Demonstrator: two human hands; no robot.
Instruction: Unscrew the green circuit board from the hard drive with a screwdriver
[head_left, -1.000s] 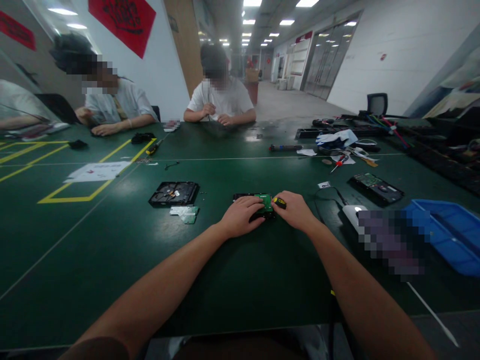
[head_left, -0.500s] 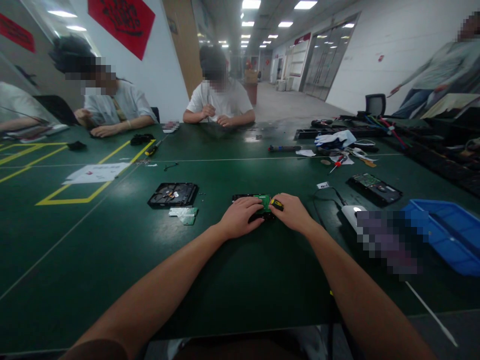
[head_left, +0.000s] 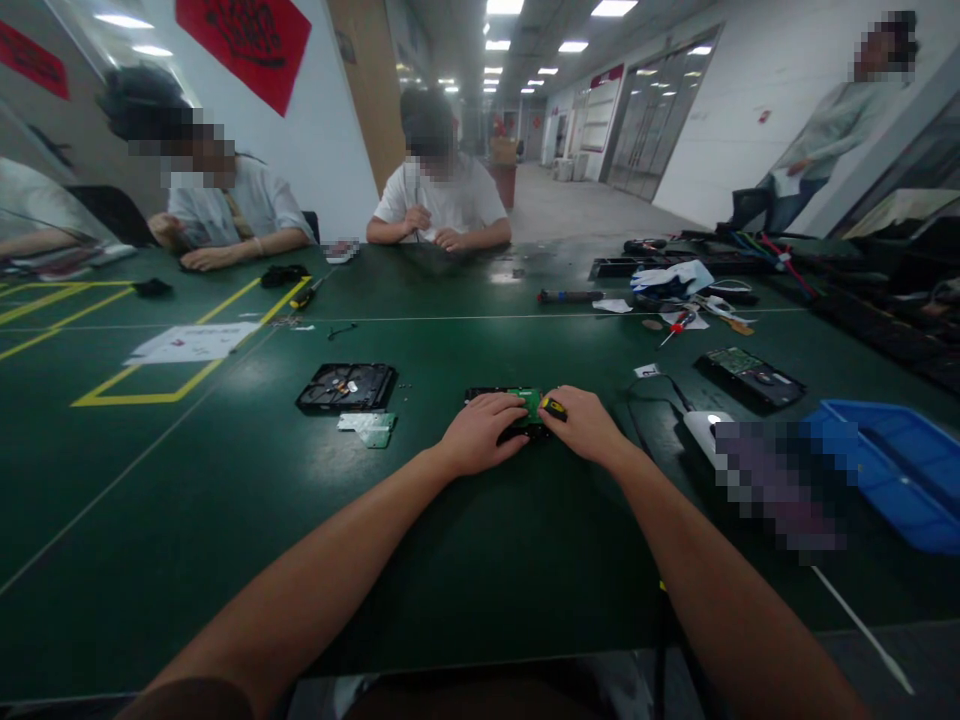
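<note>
A hard drive [head_left: 531, 398] with a green circuit board facing up lies on the table in front of me. My left hand [head_left: 486, 430] grips it from the left, fingers across the top and thumb along the near side, hiding much of it. In my right hand [head_left: 581, 422] is a screwdriver [head_left: 554, 408] with a yellow and black handle, held over the drive's right end. Its tip is hidden. To the left sits another hard drive [head_left: 346, 386], with a detached circuit board [head_left: 367, 428] just below it and tiny screws beside it.
On the right are a third hard drive [head_left: 750, 377], a blue tray [head_left: 892, 470] and a white device [head_left: 705, 432] with a cable, partly blurred. Farther back lie a red screwdriver [head_left: 679, 326] and gloves [head_left: 670, 279]. Several people are around the table's far side.
The person at the far right has moved leftward and now stands more fully in view. My hands, the drive and the screwdriver look almost the same.
</note>
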